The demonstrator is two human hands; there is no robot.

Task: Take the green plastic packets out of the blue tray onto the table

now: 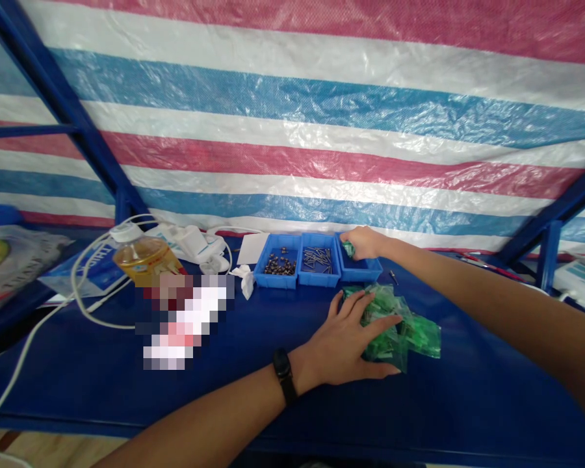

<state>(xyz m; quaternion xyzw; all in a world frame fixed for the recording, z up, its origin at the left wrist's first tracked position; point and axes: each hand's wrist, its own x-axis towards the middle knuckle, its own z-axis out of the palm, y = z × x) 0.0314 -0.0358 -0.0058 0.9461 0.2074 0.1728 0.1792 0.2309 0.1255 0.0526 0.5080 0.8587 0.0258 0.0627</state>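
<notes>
The right hand (363, 242) has its grip closed on a small green bundle (348, 248), seemingly thin plastic, at the right blue bin (368, 272); the fingers partly hide it. The left hand (344, 341) is spread open, its fingers touching the left side of a pile of green plastic packets (387, 302) on the table (258, 344), just in front of that bin. The packets look light, limp and slippery, likely to slide over one another; a pinch at a free edge should lift one more cleanly than a press from above. Their contents are hard to make out. Beside the right bin, the middle bin (318, 279) holds slim metal pins (318, 259), and the left bin (276, 281) small metal parts (279, 266). Farther left stands a bottle (149, 263).
</notes>
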